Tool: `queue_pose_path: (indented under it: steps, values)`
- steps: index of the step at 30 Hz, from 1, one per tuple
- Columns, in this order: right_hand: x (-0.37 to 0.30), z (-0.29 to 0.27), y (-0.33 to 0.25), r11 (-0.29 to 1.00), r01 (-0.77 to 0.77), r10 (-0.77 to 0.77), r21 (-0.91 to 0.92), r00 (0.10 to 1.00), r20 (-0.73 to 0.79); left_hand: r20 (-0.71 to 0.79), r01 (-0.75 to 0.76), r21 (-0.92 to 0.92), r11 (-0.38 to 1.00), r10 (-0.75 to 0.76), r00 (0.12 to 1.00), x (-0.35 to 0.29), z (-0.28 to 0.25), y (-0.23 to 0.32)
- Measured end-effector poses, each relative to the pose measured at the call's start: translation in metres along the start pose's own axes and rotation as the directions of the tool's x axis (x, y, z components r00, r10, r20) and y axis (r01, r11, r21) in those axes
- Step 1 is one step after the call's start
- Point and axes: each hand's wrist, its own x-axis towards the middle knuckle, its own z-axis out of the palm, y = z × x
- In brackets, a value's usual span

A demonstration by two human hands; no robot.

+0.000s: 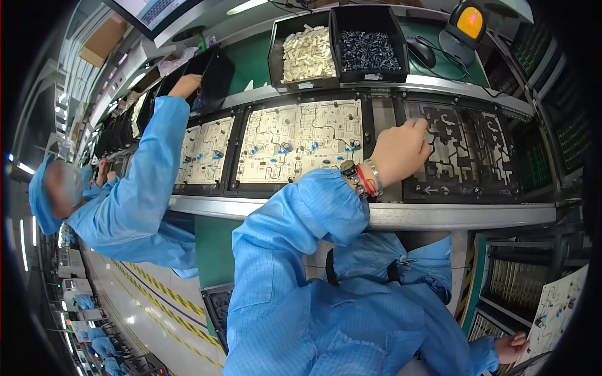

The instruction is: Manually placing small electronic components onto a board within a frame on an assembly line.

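My left hand [404, 150] reaches across the bench with its fingers curled at the left edge of a black carrier tray [461, 150]. The tray has cut-out pockets and holds no board. My right hand [511, 348] is low at the far right, closed on the edge of a pale circuit board [555, 313] fitted with small blue and dark parts. That board stands tilted beside a rack, and the picture's rim cuts it off. Left of my left hand, a pale populated circuit board [301, 141] lies in another black frame.
Black bins of white parts [307, 55] and dark parts [370, 51] stand behind the line. A mouse [421, 52] and an orange-faced scanner [467, 25] sit at the back right. A rack [517, 269] holds boards. A co-worker [138, 182] reaches toward bins at left.
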Motion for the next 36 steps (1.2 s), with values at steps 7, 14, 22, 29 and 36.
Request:
queue_pose_path:
  steps: [7, 14, 22, 29, 36]
  values:
    - [0.041, -0.023, 0.019, 0.949, 0.049, -0.151, 0.310, 0.937, 0.315, -0.012, -0.056, -0.738, 0.673, 0.070, 0.997, 0.000, -0.002, -0.013]
    - [-0.010, 0.113, 0.052, 0.746, -0.602, 0.623, -0.285, 0.480, 0.617, 0.457, 0.596, -0.560, -0.576, 0.385, 0.802, 0.001, -0.023, -0.006]
    - [-0.038, 0.244, 0.093, 0.435, -0.748, 0.688, -0.501, -0.083, 0.721, 0.637, 0.654, -0.704, -0.276, 0.161, 0.754, -0.007, -0.022, -0.001]
    - [-0.066, 0.284, 0.119, 0.706, -0.549, 0.490, -0.449, -0.080, 0.868, 0.446, 0.455, -0.802, 0.386, -0.119, 0.887, 0.000, -0.005, -0.004]
    - [-0.063, 0.309, 0.147, 0.708, -0.483, 0.583, -0.515, -0.010, 0.812, -0.020, 0.223, -0.667, 0.711, -0.316, 0.948, 0.001, -0.029, -0.016]
